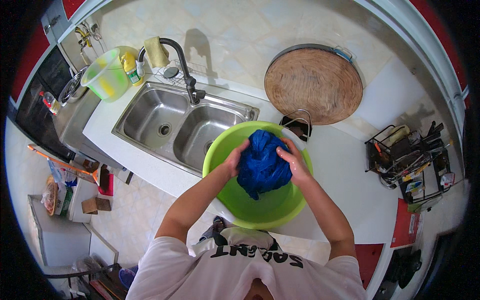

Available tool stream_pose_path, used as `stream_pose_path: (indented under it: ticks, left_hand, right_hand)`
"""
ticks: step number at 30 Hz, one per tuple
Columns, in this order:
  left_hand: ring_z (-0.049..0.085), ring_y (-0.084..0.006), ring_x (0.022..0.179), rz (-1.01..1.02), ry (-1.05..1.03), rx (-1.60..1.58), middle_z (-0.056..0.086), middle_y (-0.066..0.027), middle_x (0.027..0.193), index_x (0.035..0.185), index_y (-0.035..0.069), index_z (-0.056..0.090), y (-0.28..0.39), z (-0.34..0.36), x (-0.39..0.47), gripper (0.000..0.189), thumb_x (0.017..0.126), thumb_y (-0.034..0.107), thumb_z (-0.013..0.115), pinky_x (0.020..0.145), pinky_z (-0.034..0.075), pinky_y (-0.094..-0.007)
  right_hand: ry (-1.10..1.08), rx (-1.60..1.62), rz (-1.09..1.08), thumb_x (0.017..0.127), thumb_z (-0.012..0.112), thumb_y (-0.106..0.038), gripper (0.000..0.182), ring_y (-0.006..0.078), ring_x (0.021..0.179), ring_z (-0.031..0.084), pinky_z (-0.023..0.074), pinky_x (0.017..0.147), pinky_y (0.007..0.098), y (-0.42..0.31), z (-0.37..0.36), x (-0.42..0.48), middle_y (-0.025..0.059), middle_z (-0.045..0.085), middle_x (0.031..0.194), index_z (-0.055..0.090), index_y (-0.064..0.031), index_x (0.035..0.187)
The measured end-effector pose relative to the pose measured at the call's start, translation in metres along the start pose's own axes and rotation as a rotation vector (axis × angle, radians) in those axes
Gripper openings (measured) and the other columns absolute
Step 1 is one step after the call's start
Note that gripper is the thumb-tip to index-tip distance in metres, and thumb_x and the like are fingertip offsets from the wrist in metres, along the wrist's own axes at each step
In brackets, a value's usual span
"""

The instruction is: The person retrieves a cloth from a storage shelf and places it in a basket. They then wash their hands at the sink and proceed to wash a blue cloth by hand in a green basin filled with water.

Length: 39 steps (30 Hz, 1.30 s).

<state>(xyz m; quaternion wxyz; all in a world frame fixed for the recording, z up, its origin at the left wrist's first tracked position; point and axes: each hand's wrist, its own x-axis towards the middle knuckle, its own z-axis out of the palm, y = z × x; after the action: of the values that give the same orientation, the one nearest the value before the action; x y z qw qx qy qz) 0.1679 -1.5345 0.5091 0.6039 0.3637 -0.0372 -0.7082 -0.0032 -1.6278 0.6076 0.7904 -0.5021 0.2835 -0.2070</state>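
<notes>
Between my two hands is a bunched, wet-looking blue cloth, held over a green plastic basin. My left hand presses against the cloth's left side, its fingers partly hidden behind the folds. On the opposite side my right hand grips the cloth, thumb on top, with wet skin. Some liquid seems to lie in the basin below. The basin rests on the white countertop and overlaps the right bowl of the steel double sink.
A black faucet with a yellow cloth over it rises behind the sink. Against the wall leans a round wooden cutting board. A utensil rack stands right; a translucent bucket and a yellow bottle stand left.
</notes>
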Motion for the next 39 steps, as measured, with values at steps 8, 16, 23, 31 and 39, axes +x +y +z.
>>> stream_pose_path:
  ticks: [8, 16, 23, 31, 39]
  left_hand:
    - [0.056, -0.0342, 0.098, 0.232, 0.538, 0.732, 0.057, -0.0181, 0.108, 0.126, 0.004, 0.038, -0.005, -0.008, -0.017, 0.055, 0.080, 0.021, 0.061, 0.088, 0.043, -0.0439]
    - [0.028, -0.0381, 0.125, 0.145, 0.642, 1.821, 0.016, -0.0221, 0.141, 0.138, 0.009, 0.015, -0.018, 0.013, -0.023, 0.074, 0.081, 0.033, 0.057, 0.100, 0.028, -0.0479]
    - [0.012, -0.0369, 0.132, 0.094, 0.532, 1.999, 0.005, -0.0213, 0.144, 0.139, 0.003, 0.001, -0.058, -0.015, 0.024, 0.076, 0.085, 0.028, 0.048, 0.100, 0.021, -0.0574]
    - [0.016, -0.0386, 0.130, 0.004, 0.396, 2.257, 0.019, -0.0248, 0.139, 0.133, 0.000, 0.027, -0.062, -0.018, 0.040, 0.059, 0.083, 0.023, 0.046, 0.102, 0.017, -0.0568]
    - [0.026, -0.0371, 0.127, 0.056, 0.481, 2.116, 0.033, -0.0222, 0.133, 0.129, 0.001, 0.035, -0.042, 0.001, 0.023, 0.061, 0.079, 0.029, 0.054, 0.103, 0.017, -0.0538]
  right_hand:
    - [-0.139, -0.873, 0.138, 0.069, 0.068, -0.028, 0.057, 0.0311, 0.099, 0.052, 0.0400, 0.084, 0.0364, 0.038, -0.043, 0.021, 0.0207, 0.053, 0.108, 0.043, 0.0000, 0.112]
    - [-0.205, -1.555, -0.140, 0.081, 0.052, -0.043, 0.063, 0.0401, 0.111, 0.043, 0.0407, 0.087, 0.0480, 0.049, -0.016, 0.045, 0.0229, 0.038, 0.127, 0.032, -0.0051, 0.127]
    - [-0.098, -1.673, -0.153, 0.081, 0.052, -0.029, 0.060, 0.0447, 0.107, 0.043, 0.0446, 0.081, 0.0496, 0.120, -0.018, 0.059, 0.0227, 0.029, 0.132, 0.028, -0.0084, 0.133]
    - [0.038, -1.634, -0.233, 0.081, 0.050, -0.023, 0.051, 0.0431, 0.102, 0.046, 0.0421, 0.081, 0.0502, 0.154, -0.022, 0.065, 0.0230, 0.036, 0.124, 0.035, -0.0122, 0.128]
    - [0.072, -1.322, 0.050, 0.085, 0.044, -0.029, 0.033, 0.0404, 0.090, 0.053, 0.0407, 0.081, 0.0478, 0.127, -0.046, 0.111, 0.0239, 0.056, 0.097, 0.051, -0.0074, 0.109]
